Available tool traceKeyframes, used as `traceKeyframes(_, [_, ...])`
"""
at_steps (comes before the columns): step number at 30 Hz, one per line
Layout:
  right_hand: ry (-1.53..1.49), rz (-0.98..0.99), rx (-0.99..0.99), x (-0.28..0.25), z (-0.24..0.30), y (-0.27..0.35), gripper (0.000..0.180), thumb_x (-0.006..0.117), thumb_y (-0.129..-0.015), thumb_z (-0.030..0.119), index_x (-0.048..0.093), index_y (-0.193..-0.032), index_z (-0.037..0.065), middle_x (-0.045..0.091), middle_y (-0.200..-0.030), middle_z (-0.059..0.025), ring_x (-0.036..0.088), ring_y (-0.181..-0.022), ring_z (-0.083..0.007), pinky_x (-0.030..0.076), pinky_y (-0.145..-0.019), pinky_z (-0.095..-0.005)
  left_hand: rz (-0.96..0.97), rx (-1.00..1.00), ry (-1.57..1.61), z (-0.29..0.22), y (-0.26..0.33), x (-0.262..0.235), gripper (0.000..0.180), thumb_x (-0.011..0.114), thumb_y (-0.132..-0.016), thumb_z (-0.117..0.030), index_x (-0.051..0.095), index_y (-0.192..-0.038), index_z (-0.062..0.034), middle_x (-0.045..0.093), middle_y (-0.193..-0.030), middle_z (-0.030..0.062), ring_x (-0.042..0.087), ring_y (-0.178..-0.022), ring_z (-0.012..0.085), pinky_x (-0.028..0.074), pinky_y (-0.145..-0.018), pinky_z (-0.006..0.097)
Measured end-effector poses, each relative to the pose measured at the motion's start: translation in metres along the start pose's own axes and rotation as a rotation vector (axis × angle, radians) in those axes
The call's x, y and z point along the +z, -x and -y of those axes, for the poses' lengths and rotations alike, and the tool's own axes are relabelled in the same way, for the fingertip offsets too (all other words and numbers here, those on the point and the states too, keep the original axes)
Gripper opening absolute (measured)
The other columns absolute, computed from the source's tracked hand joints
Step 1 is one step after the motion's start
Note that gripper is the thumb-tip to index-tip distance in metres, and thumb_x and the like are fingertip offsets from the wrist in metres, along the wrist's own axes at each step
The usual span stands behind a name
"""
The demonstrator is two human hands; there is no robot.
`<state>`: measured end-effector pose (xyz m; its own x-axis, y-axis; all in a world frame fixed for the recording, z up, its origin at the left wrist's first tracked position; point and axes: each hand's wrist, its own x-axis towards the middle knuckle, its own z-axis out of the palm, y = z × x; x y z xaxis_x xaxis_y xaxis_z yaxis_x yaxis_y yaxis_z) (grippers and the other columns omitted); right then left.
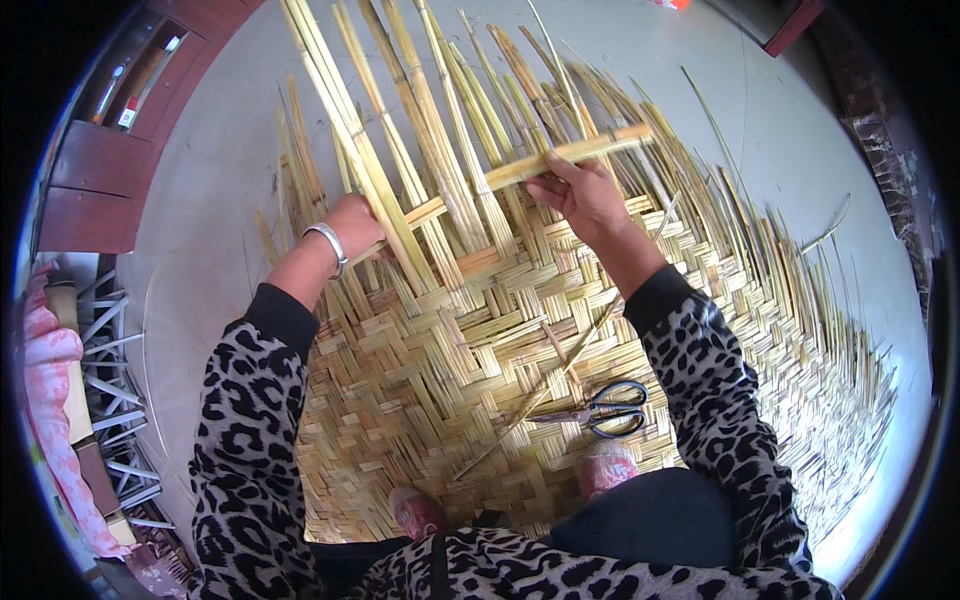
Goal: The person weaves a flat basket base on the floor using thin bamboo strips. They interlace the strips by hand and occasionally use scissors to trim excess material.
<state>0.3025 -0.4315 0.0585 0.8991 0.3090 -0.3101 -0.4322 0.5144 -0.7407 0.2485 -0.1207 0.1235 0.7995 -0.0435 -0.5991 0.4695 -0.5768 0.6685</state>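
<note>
A: Left hand (352, 222), upper left of centre, fingers closed on upright bamboo strips (385, 190); one silver bangle (330, 245) at the wrist.

B: Right hand (585, 195), upper centre, clamped on one flat crosswise strip (560, 155), slanting across the uprights.

A: Beneath both, one woven bamboo mat (450, 370) on the grey floor (210, 170), loose ends fanning outward.

B: One pair of black-handled scissors (600, 410) on the mat, lower right of centre. Two pink shoes (605, 468) at the lower edge.

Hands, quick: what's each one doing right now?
Left hand: closed on the upright bamboo strips, lifting them.
Right hand: closed on the crosswise bamboo strip, threading it over the woven mat.
</note>
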Motion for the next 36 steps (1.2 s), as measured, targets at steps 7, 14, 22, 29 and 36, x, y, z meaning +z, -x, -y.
traceKeyframes(7, [-0.059, -0.147, 0.05, -0.037, -0.038, 0.009, 0.018, 0.058, -0.092, 0.003, 0.053, -0.108, -0.003, 0.065, -0.098, -0.0168, 0.068, -0.085, -0.0271, 0.061, -0.072, -0.037, 0.03, 0.01, -0.377, 0.06, -0.028, 0.016, 0.013, 0.065, -0.083, -0.012, 0.069, -0.087, 0.0005, 0.069, -0.074, 0.0124, 0.068, -0.069, 0.0211, 0.053, -0.063, 0.034])
traceKeyframes(14, [-0.098, -0.199, 0.221, -0.044, -0.04, -0.005, 0.018, 0.052, -0.091, 0.001, 0.052, -0.108, -0.005, 0.062, -0.105, -0.0202, 0.066, -0.092, -0.0325, 0.062, -0.074, -0.0408, -0.082, 0.074, -0.368, 0.094, -0.039, 0.031, 0.018, 0.063, -0.086, -0.016, 0.061, -0.083, 0.0016, 0.067, -0.073, 0.012, 0.067, -0.066, 0.0195, 0.051, -0.063, 0.034])
traceKeyframes(22, [0.232, -0.259, 0.148, -0.032, -0.037, 0.002, 0.02, 0.052, -0.092, 0.005, 0.052, -0.108, -0.006, 0.065, -0.102, -0.0206, 0.07, -0.088, -0.0308, 0.062, -0.071, -0.036, -0.095, 0.057, -0.276, 0.109, -0.045, 0.034, 0.016, 0.06, -0.088, -0.013, 0.06, -0.088, 0.0021, 0.066, -0.076, 0.0144, 0.066, -0.072, 0.0242, 0.05, -0.067, 0.038])
traceKeyframes(29, [0.539, -0.085, 0.343, -0.026, -0.012, 0.032, 0.021, 0.051, -0.095, 0.014, 0.058, -0.101, -0.005, 0.068, -0.089, -0.0168, 0.071, -0.077, -0.0262, 0.06, -0.064, -0.0323, -0.142, 0.131, -0.464, 0.092, -0.035, 0.032, 0.017, 0.063, -0.086, -0.015, 0.062, -0.092, 0.0001, 0.063, -0.081, 0.0222, 0.063, -0.076, 0.036, 0.049, -0.068, 0.042])
traceKeyframes(36, [1.878, 0.174, -0.445, 0.005, 0.009, -0.009, 0.028, 0.053, -0.095, 0.032, 0.066, -0.108, 0.01, 0.07, -0.105, -0.0097, 0.067, -0.097, -0.027, 0.054, -0.085, -0.0418, -0.053, 0.18, -0.494, 0.088, -0.039, 0.023, 0.021, 0.071, -0.08, -0.015, 0.065, -0.09, 0.0014, 0.069, -0.082, 0.0167, 0.066, -0.073, 0.0262, 0.051, -0.069, 0.036])
